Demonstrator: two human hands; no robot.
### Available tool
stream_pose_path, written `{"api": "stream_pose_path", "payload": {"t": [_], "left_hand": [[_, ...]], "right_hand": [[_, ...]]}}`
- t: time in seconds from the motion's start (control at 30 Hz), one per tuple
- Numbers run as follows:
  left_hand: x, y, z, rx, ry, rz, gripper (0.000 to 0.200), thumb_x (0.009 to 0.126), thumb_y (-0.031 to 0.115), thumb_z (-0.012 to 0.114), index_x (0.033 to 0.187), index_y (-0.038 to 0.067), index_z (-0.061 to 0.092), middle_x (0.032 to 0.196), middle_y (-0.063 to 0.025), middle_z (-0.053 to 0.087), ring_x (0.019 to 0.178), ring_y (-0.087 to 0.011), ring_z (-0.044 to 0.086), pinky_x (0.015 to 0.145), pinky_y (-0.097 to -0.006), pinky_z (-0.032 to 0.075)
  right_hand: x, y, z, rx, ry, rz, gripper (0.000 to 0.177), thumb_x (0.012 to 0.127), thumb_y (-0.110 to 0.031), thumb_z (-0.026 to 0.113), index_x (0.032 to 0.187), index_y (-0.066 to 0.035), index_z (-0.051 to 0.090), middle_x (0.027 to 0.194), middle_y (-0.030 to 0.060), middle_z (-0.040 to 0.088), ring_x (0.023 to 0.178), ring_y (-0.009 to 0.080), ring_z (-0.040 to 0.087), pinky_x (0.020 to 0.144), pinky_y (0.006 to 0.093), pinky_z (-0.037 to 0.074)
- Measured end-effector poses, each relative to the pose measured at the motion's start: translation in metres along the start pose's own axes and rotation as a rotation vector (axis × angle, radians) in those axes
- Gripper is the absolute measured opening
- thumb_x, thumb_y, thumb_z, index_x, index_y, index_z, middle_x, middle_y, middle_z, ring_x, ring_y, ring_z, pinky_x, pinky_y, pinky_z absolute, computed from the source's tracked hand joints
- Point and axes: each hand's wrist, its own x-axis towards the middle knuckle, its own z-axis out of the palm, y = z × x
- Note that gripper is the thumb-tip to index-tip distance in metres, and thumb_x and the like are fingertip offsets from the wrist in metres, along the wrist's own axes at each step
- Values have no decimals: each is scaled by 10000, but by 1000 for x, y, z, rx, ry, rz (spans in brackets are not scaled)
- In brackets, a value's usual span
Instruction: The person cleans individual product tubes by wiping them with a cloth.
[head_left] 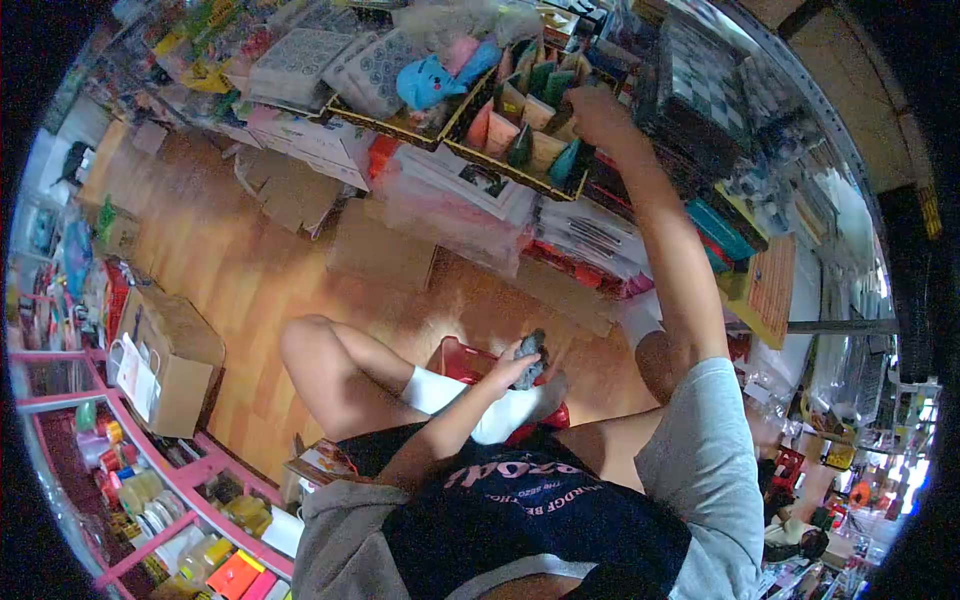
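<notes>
**Posture: right arm outstretched, left arm folded**

Right arm (680, 255) extended, pointing to 11 o'clock; right hand (600, 115) at 1 o'clock from view centre, fingertips hidden. Left forearm (450, 420) angled between 1 and 2 o'clock; left hand (512, 366) curled in a grip.

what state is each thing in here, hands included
left hand: closed around a grey bundle
right hand: fingers bent at the basket, grip unclear
basket: open on top, filled with upright packets
blue toy: lying among the goods left of the basket
cardboard sheet: flat on the floor
</notes>
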Motion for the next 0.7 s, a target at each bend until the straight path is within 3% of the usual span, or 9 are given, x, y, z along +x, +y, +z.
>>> {"api": "stream_pose_path", "payload": {"t": [0.17, 0.43, 0.5, 0.63, 0.7], "left_hand": [[-9, 19, 5, -71, 25, -40, 274, 747, 114, 577, 992, 56, 467, 828, -39, 555, 709, -131, 550, 626, -248, 450], [-2, 10, 2, -64, -13, -1, 243, 742, 80, 558, 968, 50, 473, 802, -32, 545, 690, -124, 535, 607, -250, 443], [0, 8, -1, -87, -74, -30, 352, 757, 111, 566, 1091, 59, 467, 918, -22, 566, 804, -125, 551, 710, -250, 450], [-5, 18, 5, -60, -15, -69, 350, 754, 106, 567, 1087, 55, 470, 927, -25, 565, 812, -126, 550, 711, -248, 450], [-6, 19, 7, -100, -3, -41, 220, 748, 53, 536, 959, 43, 475, 796, -37, 545, 677, -139, 544, 609, -254, 451]], "right_hand": [[23, 15, 22, 143, 53, 68, 234, 642, 1, 524, 870, -17, 571, 920, 202, 555, 870, 338, 538, 742, 402, 438], [1, -9, -23, 180, 115, 69, 195, 634, -5, 555, 825, -5, 593, 827, 193, 578, 832, 343, 557, 712, 413, 451], [1, -6, -19, 150, 138, 110, 192, 637, -15, 559, 825, -9, 598, 803, 188, 584, 826, 341, 560, 711, 413, 452], [24, 14, 12, 141, 108, 223, 161, 644, -27, 557, 795, -10, 611, 812, 179, 590, 813, 320, 571, 709, 402, 455], [29, 16, 16, 98, 76, 147, 141, 657, -47, 562, 782, -22, 623, 816, 169, 597, 795, 301, 581, 707, 387, 458]]}}
